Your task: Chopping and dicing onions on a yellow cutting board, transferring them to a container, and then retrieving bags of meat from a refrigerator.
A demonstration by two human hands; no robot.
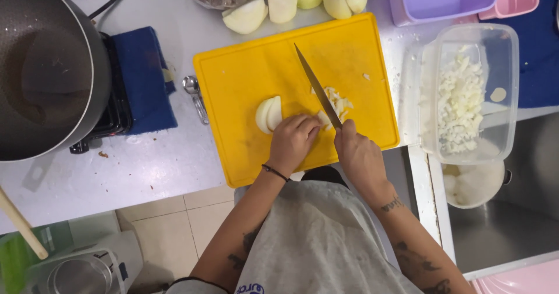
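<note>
— Hands first: what do you see?
— I see my right hand (360, 154) clamped on the knife (317, 86) handle, blade over chopped onion (336, 103). My left hand (293, 141) presses curled fingers on the onion piece near the yellow cutting board (244, 73)'s front edge.
— Any more onion?
— 2 slices (268, 114) stand just left of that hand.

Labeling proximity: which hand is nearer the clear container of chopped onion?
Right. The right hand, gripping the knife, sits closer to the clear container; the left hand is farther, holding the onion piece.

Onion pieces (268, 114) lie on board (250, 78), pan (41, 67) left, tub (506, 43) right.
</note>
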